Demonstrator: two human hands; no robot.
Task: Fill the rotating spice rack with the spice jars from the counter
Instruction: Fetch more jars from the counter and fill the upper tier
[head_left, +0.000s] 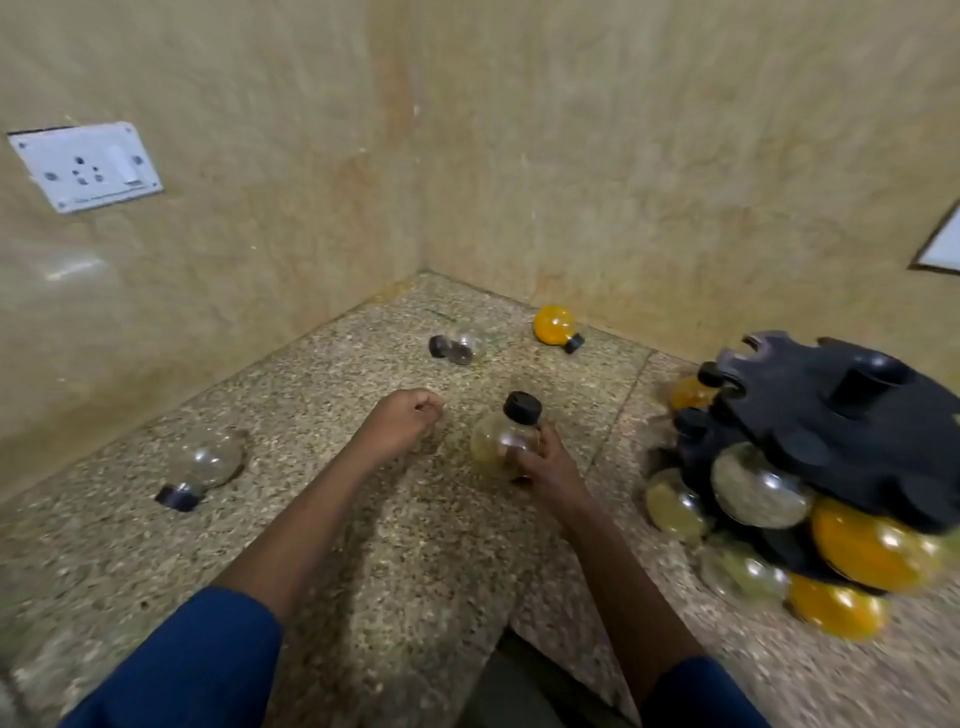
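Speckled stone counter, glossy clear jars

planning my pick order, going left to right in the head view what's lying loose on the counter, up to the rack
clear jar → jar with dark contents → orange jar → spice rack

Home kitchen corner. Speckled brown stone counter meets beige marbled wall tiles. White plastic socket plate. Black plastic rotating spice rack holding round glass spice jars.
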